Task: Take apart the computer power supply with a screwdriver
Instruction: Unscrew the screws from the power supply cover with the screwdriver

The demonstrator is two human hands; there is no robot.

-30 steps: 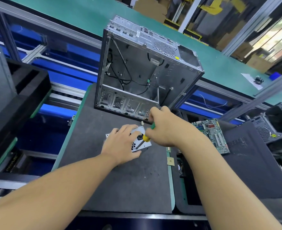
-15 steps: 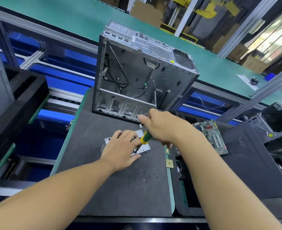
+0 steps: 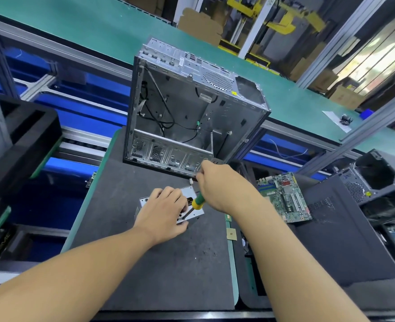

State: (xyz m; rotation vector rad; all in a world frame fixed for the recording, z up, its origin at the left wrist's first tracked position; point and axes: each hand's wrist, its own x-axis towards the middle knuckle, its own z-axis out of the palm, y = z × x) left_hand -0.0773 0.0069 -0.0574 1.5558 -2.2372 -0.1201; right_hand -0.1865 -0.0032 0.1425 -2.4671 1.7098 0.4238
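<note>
A small silver power supply (image 3: 145, 202) lies flat on the dark grey mat (image 3: 159, 263), mostly hidden under my left hand (image 3: 162, 211), which presses down on it with spread fingers. My right hand (image 3: 222, 184) grips a screwdriver (image 3: 197, 202) with a green and yellow handle. Its shaft slants down and left to the near right part of the supply's top face, beside my left fingertips. The tip is hard to make out.
An open, gutted computer case (image 3: 191, 117) stands upright just behind the hands. A green motherboard (image 3: 284, 198) lies to the right, on a black case panel (image 3: 345, 240). Another case (image 3: 377, 177) sits far right. A black tray (image 3: 17, 140) stands at the left.
My right hand has shifted slightly over the supply, tilting the screwdriver more steeply onto its near right part. My left hand stays pressed on the supply.
</note>
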